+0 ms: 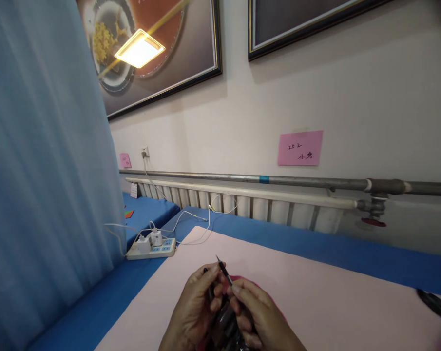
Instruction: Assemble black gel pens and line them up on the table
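Both my hands meet low in the middle of the view, over a pale pink sheet on a blue table. My left hand has its fingers curled round dark slim objects that I cannot make out fully. My right hand pinches a thin black pen-like stick whose tip points up and away. More dark glossy pieces sit between the two hands, partly hidden by my fingers. Something pink shows just behind my right hand.
A white power strip with two chargers and white cables lies on the blue table at the left. A blue curtain hangs at the left. A radiator and pipe run along the wall. A dark object lies at the right edge.
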Demonstrator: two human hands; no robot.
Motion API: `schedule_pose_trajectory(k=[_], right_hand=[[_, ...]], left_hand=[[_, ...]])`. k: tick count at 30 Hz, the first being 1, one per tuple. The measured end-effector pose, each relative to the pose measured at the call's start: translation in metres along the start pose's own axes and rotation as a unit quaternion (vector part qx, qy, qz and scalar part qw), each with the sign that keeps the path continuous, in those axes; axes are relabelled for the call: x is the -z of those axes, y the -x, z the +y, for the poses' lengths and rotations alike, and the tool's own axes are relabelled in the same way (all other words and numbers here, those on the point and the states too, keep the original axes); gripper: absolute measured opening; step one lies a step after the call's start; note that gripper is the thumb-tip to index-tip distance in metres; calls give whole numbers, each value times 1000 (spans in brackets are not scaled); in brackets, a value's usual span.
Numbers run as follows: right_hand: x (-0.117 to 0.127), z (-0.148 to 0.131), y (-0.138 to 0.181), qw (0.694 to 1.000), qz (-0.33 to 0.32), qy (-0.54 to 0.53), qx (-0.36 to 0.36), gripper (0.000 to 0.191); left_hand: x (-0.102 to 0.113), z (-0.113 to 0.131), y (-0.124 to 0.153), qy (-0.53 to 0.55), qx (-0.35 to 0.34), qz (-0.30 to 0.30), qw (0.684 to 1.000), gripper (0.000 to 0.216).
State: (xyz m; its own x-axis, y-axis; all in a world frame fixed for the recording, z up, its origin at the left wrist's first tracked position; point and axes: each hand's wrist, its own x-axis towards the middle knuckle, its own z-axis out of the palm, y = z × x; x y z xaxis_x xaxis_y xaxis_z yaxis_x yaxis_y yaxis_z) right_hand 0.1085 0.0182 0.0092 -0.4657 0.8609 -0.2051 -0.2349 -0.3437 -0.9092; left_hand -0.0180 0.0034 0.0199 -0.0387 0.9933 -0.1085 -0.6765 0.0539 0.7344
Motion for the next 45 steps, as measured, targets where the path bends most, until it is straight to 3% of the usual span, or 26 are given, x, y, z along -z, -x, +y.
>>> schedule_pose_trajectory(k=[6, 9, 12, 20, 29, 45], right_hand=[[5, -13, 3, 998, 18, 57, -14, 18], [4, -11, 5, 990, -9, 139, -28, 14], [4, -4, 2, 980, -26, 197, 4, 16], [11, -2, 0, 942, -22, 326, 79, 18], [11, -8, 3, 933, -25, 350, 81, 18], [9, -10, 6, 921, -34, 381, 79, 14]], left_hand=[[0, 15, 0, 109, 34, 120, 986, 19], [5, 19, -1, 152, 25, 106, 982, 21], [7, 20, -2, 171, 17, 86, 981, 23], [7, 20, 2, 114, 27, 66, 991, 23], [14, 20, 1, 86, 36, 31, 995, 17], [16, 22, 2, 45, 31, 19, 998, 15]])
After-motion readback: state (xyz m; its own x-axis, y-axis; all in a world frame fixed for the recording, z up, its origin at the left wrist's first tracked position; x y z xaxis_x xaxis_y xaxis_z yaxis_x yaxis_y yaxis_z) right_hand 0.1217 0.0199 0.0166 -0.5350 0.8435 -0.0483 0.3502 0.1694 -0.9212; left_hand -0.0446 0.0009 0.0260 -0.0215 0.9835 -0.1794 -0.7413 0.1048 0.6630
